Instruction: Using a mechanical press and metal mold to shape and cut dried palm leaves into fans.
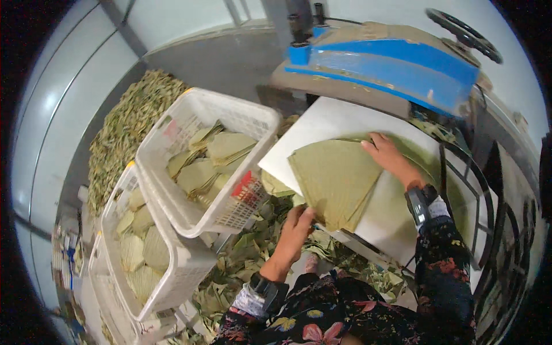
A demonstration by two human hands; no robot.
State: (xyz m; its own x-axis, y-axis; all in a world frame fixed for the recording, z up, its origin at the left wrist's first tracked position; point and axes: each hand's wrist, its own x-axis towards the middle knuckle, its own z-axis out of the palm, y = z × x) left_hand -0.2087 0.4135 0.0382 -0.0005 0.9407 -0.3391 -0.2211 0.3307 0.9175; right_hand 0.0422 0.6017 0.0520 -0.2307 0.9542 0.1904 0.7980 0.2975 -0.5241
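Observation:
A fan-shaped stack of flat, dry green leaves [336, 178] lies on a white board [299, 129] in front of me. Its wide end points away and its narrow end toward me. My right hand [392, 158] rests at the stack's far right corner, fingers stretched out and open. Beside the narrow end, at its left edge, is my left hand [292, 237], with loosely bent fingers and nothing visible held in them. Whether its fingertips touch the leaves is hard to make out. More leaves [422, 158] lie on the board's right side, partly behind my right hand.
A white plastic basket [221, 221] with leaf bundles stands to the left, overlapping another white basket [184, 282] of leaves. Behind them rises a heap of loose leaves [129, 132]. A blue machine [397, 60] with a black handwheel [463, 34] borders the board's far side. Leaf scraps [241, 270] litter the floor.

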